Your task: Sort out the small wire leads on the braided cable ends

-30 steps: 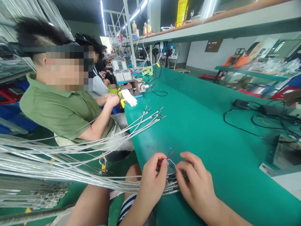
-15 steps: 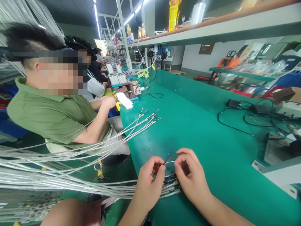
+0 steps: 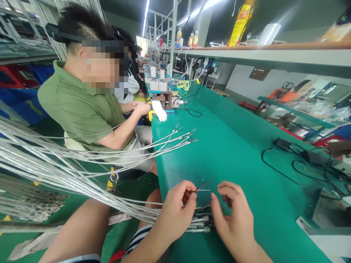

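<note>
Near the table's front edge, my left hand [image 3: 179,208] pinches a cable end, with thin red, white and dark wires [image 3: 203,188] fanning out past the fingertips. Just to the right is my right hand [image 3: 234,215], thumb and fingers apart and nothing between them. Below and between both hands lie several cable ends [image 3: 201,223] with silvery braid, partly covered by my left hand and wrist. A long bundle of pale cables [image 3: 120,199] runs from these ends off to the left.
A second group of cables [image 3: 175,140] reaches over the table edge. A co-worker in a green shirt [image 3: 90,106] sits at left, beside a white glove [image 3: 159,110] and a small machine [image 3: 161,96]. Black cords with adapters [image 3: 282,144] lie at right, near a metal bracket [image 3: 315,233].
My right hand has let go of the white wire and moved right, its fingers spreading. My left hand keeps its pinch. The camera view has turned left.
</note>
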